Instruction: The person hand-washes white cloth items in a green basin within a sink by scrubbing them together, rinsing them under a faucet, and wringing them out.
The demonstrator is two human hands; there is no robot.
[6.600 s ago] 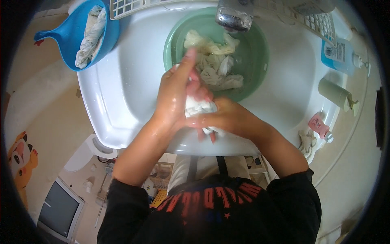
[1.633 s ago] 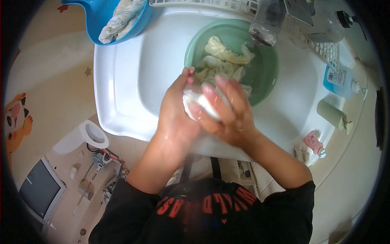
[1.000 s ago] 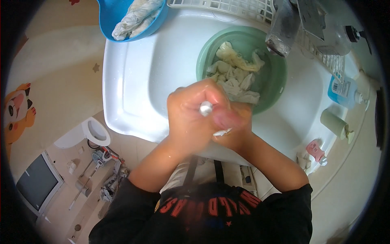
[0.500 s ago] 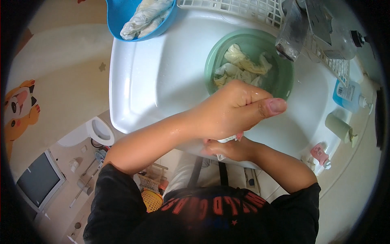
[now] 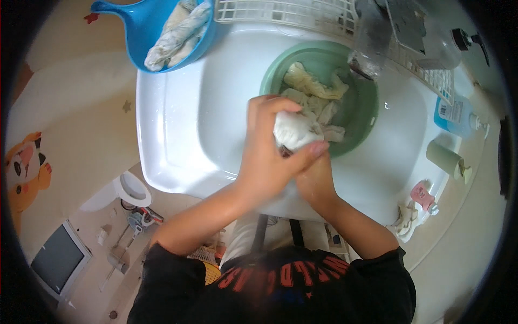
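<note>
A bunched white cloth [image 5: 297, 131] is pressed between my two hands, over the near left rim of a green basin [image 5: 372, 105]. My left hand [image 5: 264, 143] wraps round it from the left, fingers curled over the far side and thumb across the near side. My right hand [image 5: 317, 181] is closed against the cloth from below and the right. The left thumb and the cloth hide most of its fingers. In the basin's water lie crumpled pale yellowish cloths [image 5: 308, 83].
The basin stands in a white sink [image 5: 226, 108]. A blue dipper [image 5: 132, 40] with twisted wet cloths [image 5: 178, 40] sits at the far left. A white rack [image 5: 286, 12] lines the back. Along the right are a blue soap bottle [image 5: 456, 116], a green tube [image 5: 445, 156] and a pink bottle [image 5: 422, 195].
My hands have moved forward and come together, from near the sink's front edge to the basin's rim. The white cloth, mostly hidden before, now shows between them. The view has shifted slightly.
</note>
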